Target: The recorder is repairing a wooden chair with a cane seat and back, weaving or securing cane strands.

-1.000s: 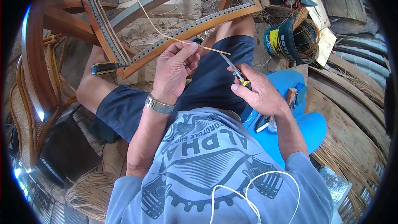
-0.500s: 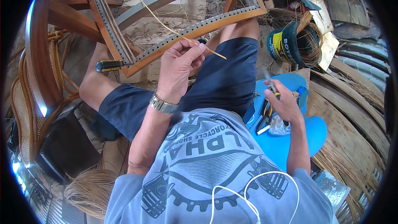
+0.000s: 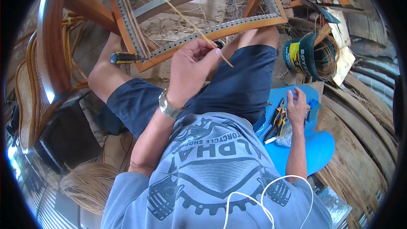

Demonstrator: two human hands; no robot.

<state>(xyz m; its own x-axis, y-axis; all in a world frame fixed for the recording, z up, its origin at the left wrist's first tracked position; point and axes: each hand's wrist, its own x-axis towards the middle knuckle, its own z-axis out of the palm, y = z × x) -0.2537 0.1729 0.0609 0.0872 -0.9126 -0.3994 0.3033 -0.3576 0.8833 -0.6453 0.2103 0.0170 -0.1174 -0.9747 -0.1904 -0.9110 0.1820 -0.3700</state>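
Observation:
My left hand pinches a thin cane strip near one end, just in front of a wooden chair frame with rows of holes along its edges. A yellow-and-black screwdriver sticks out at the frame's left corner. At right, my right hand is open, fingers apart, over a blue plastic seat. Beside it on that seat lie yellow-and-black handled cutting tools, a clear plastic bag and small items.
A dark green bucket of coiled cane stands upper right, near scrap boards. A woven rattan chair and a dark box are at left. A cane bundle lies lower left. Cane scraps litter the floor under the frame.
My right hand has moved down and right to the blue seat and let go of the cutting tool it held. My left hand still pinches the strip. The scene has shifted somewhat in view.

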